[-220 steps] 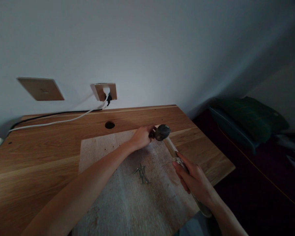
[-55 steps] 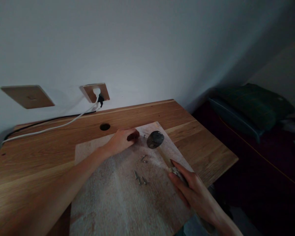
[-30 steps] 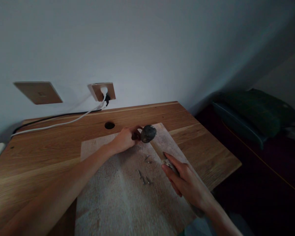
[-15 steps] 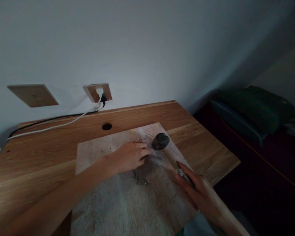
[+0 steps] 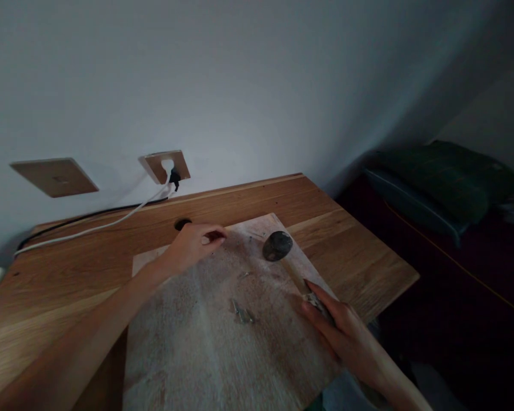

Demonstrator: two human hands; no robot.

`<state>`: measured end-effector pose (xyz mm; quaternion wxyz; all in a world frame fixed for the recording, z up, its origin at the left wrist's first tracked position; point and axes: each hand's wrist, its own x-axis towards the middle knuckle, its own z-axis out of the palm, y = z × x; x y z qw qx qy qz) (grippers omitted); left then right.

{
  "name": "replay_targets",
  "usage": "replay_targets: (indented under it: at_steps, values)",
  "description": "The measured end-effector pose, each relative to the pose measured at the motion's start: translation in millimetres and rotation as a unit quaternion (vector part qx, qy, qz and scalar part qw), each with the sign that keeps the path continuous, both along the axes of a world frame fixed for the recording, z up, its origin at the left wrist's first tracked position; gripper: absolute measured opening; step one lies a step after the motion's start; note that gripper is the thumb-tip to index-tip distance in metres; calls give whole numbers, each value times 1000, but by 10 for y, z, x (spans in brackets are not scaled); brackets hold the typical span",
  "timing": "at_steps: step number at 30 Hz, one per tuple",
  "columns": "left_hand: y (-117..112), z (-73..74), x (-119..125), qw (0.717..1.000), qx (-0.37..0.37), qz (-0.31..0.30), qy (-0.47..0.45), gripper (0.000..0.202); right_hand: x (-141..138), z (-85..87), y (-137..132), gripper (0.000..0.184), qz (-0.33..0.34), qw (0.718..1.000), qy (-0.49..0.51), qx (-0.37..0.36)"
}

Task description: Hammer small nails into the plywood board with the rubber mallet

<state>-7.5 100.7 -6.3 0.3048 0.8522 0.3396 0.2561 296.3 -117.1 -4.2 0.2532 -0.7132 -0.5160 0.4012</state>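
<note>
My right hand (image 5: 340,328) is wrapped round the handle of a mallet (image 5: 278,246) with a dark rounded head and a pale wooden shaft. Its head is over the far right part of a worn wooden board (image 5: 205,348). Near the board's far edge, my left hand (image 5: 192,245) has thumb and fingertips drawn together; anything between them is too small to make out. A small cluster of nails (image 5: 242,313) lies in the middle of the board. One loose nail (image 5: 245,274) lies beyond them, and a thin nail-like piece (image 5: 257,235) is left of the mallet head.
The board rests on a wooden desk (image 5: 360,251) against a white wall. A round cable hole (image 5: 182,224) is behind my left hand. White and black cables (image 5: 89,229) run along the back to a wall socket (image 5: 167,166). Green cushions (image 5: 445,182) lie at the right.
My left hand has moved left and away toward the board's far edge, uncovering the loose nail. My right hand and the mallet stay nearly in place.
</note>
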Motion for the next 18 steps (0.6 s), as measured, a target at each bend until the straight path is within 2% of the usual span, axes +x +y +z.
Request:
replay_targets:
  at_steps: [3,5,11,18]
  values:
    - [17,-162,-38,999,-19,23,-29,13,-8,-9,-5,76,-3,1000,9,-13]
    - [-3,-219,-28,999,-14,21,-34,11,-7,-21,-10,76,-2,1000,11,-12]
    - [-64,-221,-17,1000,19,1,-24,11,1,-14,0,78,6,1000,2,-10]
    - [-72,-302,-42,999,43,-16,-19,10,-21,6,-7,78,5,1000,-7,-19]
